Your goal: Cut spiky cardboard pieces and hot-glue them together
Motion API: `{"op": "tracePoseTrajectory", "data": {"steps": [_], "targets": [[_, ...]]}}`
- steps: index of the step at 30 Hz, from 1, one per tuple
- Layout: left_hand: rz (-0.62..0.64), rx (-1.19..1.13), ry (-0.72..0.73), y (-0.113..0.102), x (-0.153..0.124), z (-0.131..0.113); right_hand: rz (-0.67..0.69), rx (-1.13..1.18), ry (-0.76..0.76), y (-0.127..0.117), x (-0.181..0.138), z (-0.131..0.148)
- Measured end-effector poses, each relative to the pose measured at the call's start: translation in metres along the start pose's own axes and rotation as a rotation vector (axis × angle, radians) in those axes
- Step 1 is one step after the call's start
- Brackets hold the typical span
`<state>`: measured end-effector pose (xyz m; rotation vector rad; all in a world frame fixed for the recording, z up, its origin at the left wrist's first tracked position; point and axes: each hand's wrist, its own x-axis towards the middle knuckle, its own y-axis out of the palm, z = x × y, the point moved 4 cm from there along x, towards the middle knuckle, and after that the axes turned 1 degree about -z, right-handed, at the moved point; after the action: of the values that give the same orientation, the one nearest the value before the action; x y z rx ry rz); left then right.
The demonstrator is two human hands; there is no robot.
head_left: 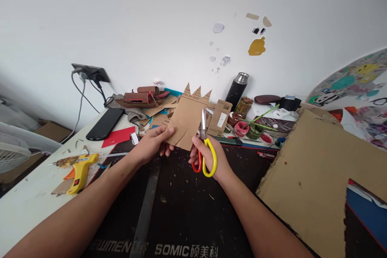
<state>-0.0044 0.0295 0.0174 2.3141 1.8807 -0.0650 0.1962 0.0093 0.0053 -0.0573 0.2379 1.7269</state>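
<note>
My left hand pinches the lower left edge of a brown cardboard piece with a zigzag top, held up above a black cutting mat. My right hand grips scissors with one yellow and one red handle loop. The steel blades point upward against the right side of the cardboard piece, apparently in a cut there.
A metal ruler lies on the mat. A yellow glue gun, a black phone and red paper sit left. Large cardboard sheet at right. A flask, paint pots and scraps crowd the back.
</note>
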Motion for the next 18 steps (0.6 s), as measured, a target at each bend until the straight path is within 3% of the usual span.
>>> {"op": "tracePoseTrajectory", "data": {"steps": [4,6,11,18], "targets": [[-0.318,-0.091,0.144,-0.021,0.005,-0.006,0.122,0.035,0.048,0.009,-0.005,0.001],[-0.401,-0.120,0.228,-0.029,0.006,-0.011,0.166,0.051,0.043,0.011,-0.007,0.003],[-0.480,-0.215,0.393,-0.043,0.005,-0.021,0.291,0.085,0.022,0.014,-0.008,-0.001],[-0.535,-0.250,0.422,-0.052,0.008,-0.021,0.481,0.105,0.002,0.015,-0.006,-0.020]]}}
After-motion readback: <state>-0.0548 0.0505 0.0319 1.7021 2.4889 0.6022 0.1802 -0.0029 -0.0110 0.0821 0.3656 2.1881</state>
